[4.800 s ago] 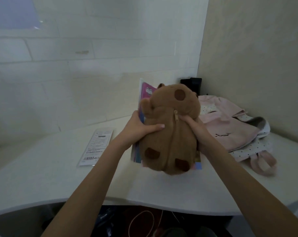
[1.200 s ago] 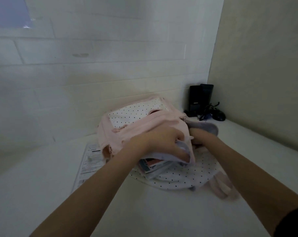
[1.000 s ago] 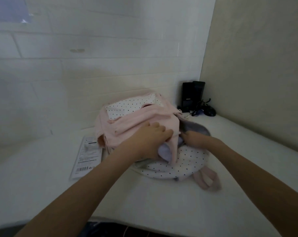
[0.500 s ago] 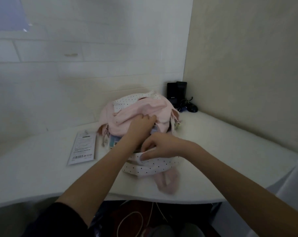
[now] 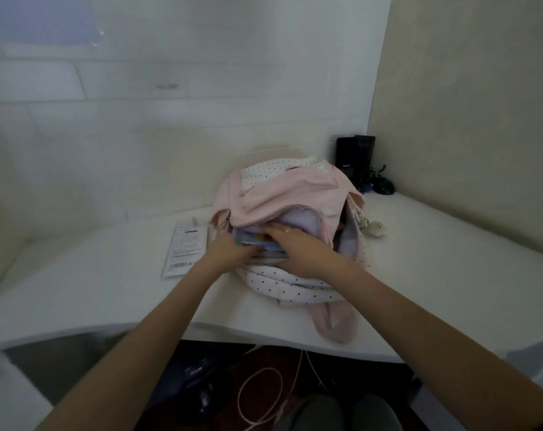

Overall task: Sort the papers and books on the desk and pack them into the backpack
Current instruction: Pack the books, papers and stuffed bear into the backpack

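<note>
right hand point(image 5: 298, 248) lies palm down on the stack of books point(image 5: 257, 244), fingers fairly straight and pressing toward 12 o'clock into the mouth of the backpack point(image 5: 282, 194); a ring shows on one finger. left hand point(image 5: 229, 251) is at 9 o'clock of the right, touching the stack's near left corner; whether its fingers curl round the edge or only push cannot be told, they are hidden under the right hand and blurred.

books: half in, half out of the bag's opening. long axis appears to run roughly 9 to 3 o'clock across the opening, so the stack goes in broadside. far edge already under the pink flap, near edge exposed between the hands and the dotted lower panel.

judgement: the move ahead turns on the stack lying at 12 o'clock from both hands, with the flap sagging over it. right hand is nearer the centre, better placed to push; left could lift the flap.

both forearms reach straight forward from 6 o'clock, converging at the bag.

a printed paper sheet point(image 5: 186, 250) lies flat on the desk point(image 5: 77, 290) at 9 o'clock of the backpack, just beside it, not yet packed.
</note>
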{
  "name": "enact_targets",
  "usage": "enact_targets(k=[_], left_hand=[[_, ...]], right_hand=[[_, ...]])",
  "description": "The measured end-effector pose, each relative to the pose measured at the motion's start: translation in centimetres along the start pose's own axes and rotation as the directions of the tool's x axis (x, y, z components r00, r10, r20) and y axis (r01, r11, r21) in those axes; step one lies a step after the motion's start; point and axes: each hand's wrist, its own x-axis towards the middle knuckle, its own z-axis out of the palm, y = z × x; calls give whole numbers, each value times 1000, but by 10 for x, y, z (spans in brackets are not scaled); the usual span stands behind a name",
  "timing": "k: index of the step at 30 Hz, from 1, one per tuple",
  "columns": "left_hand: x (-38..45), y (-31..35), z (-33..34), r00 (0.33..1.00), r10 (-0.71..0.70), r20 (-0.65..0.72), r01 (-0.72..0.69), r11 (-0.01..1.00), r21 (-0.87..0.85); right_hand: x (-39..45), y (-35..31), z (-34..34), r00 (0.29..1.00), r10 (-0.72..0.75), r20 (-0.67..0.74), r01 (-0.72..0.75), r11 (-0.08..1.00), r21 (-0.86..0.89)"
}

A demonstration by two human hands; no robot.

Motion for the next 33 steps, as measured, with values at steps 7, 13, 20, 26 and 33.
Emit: enact_targets(k=[7,13,20,26,33], left_hand=[[-12,-4,6,999,-33,42,21,965,262],[-13,-9,32,991,92,-99,-70,977,201],[-3,27,66,976,151,-155,-122,975,183],[0,28,65,996,5,-91,12,983,184],[13,-14,68,976,-37,-213,115,923,367]], right_hand=[[3,25,-10,855,-107,-508,-177,859,-480],[3,40,-16,808,353,-471,-541,761,-358],[24,-17,-51,803,351,-482,-106,880,464],[9,-3,-40,912,409,2,-400,894,-202],[-15,2,-37,930,343,130,-299,915,-272]])
